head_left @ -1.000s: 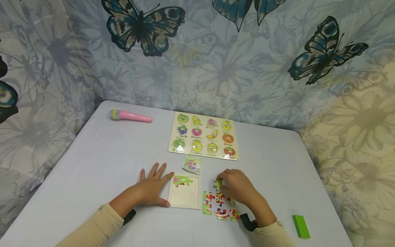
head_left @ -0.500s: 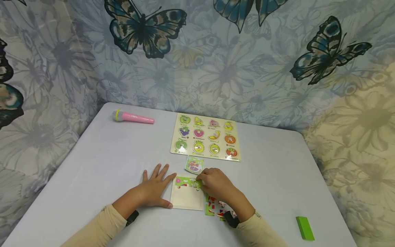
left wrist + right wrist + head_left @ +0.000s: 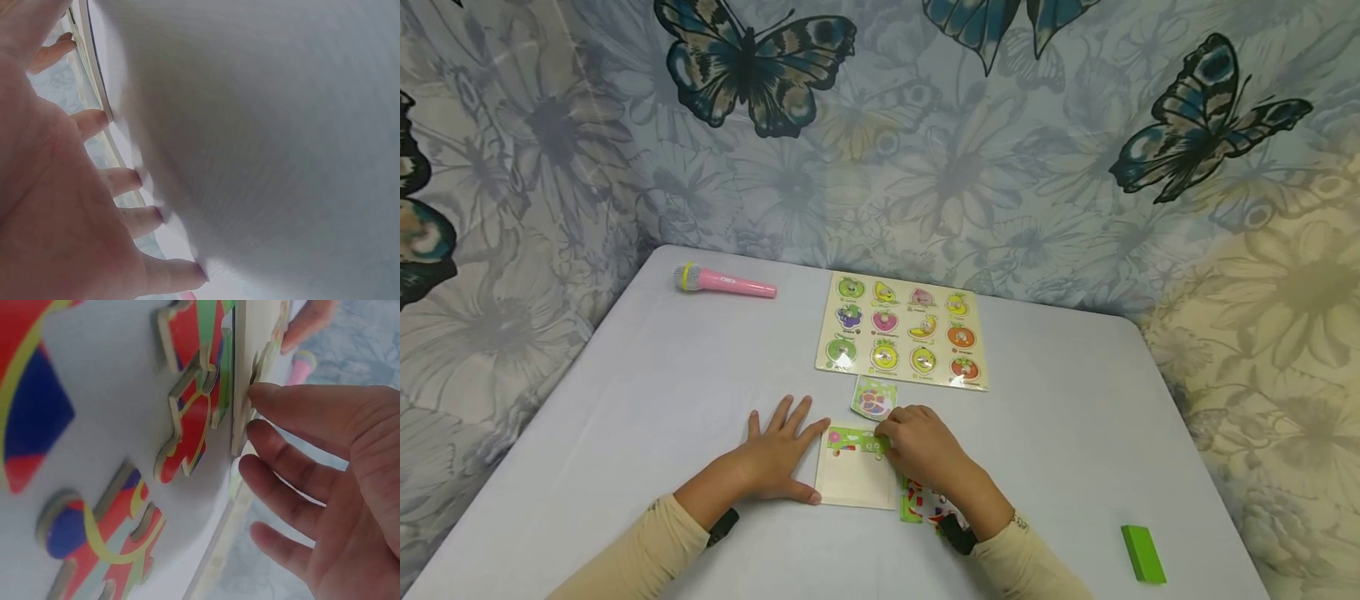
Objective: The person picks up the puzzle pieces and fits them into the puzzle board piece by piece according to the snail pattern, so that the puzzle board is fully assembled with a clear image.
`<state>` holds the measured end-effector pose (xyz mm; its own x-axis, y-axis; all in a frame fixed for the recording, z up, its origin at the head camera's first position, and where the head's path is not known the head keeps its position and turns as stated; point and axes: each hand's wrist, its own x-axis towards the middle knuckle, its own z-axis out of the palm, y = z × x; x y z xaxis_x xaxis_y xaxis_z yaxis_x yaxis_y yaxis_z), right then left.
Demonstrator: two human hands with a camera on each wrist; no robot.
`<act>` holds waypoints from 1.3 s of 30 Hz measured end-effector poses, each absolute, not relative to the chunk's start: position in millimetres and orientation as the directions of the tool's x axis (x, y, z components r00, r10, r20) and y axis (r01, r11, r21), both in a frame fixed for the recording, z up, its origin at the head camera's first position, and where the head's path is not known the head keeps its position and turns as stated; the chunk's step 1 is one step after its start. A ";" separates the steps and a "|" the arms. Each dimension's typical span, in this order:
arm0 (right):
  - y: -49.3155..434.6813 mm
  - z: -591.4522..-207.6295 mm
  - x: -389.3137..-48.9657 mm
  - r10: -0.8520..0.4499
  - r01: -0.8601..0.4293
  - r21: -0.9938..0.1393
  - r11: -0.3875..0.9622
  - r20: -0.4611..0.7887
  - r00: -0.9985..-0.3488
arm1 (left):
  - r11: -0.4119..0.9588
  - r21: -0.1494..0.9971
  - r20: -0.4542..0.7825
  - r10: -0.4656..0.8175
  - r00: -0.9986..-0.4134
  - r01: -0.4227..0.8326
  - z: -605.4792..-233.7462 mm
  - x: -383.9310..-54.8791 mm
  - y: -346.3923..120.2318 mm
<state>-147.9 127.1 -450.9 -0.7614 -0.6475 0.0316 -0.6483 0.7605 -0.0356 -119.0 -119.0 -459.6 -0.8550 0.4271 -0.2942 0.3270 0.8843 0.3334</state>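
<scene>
Assembly state: the square jigsaw tray [image 3: 856,483] lies flat on the white table [image 3: 595,433]. Only a strip of green jigsaw pieces [image 3: 837,437] along its top edge is in place; bare wood fills the area below, so most of the assembly is judged to be left. Left hand [image 3: 767,468]: fingers spread apart, thumb and index finger touching the tray's left edge, nothing clamped. Right hand [image 3: 929,450]: thumb and fingertips are at the tray's upper right corner, over the strip's end piece [image 3: 873,446]; whether they pinch it or only press it cannot be told. Loose jigsaw pieces [image 3: 194,419] lie just right of the tray, unplaced. The picture card [image 3: 874,397] beyond the tray probably serves as reference
</scene>
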 end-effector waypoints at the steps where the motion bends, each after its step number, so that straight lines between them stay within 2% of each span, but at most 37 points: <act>1: 127.2 -451.1 -147.7 -0.647 -0.648 -0.038 0.761 0.032 -0.762 | 0.885 0.333 -0.295 0.427 -0.855 0.327 -459.8 -119.0 -118.9; 13: 138.6 -445.6 -142.5 -0.675 -0.676 -0.091 0.731 0.045 -0.736 | 0.889 0.334 -0.306 0.417 -0.856 0.313 -459.8 -117.8 -118.5; 21: 154.7 -440.5 -129.4 -0.651 -0.650 -0.066 0.757 0.007 -0.759 | 0.887 0.338 -0.297 0.416 -0.859 0.313 -460.2 -118.1 -119.8; 30: 169.0 -441.3 -120.4 -0.611 -0.601 -0.134 0.788 -0.045 -0.790 | 0.883 0.349 -0.302 0.423 -0.854 0.314 -458.2 -119.4 -120.0; 39: 172.4 -445.2 -118.9 -0.590 -0.579 -0.130 0.805 -0.073 -0.804 | 0.876 0.354 -0.291 0.437 -0.851 0.328 -455.5 -119.6 -118.6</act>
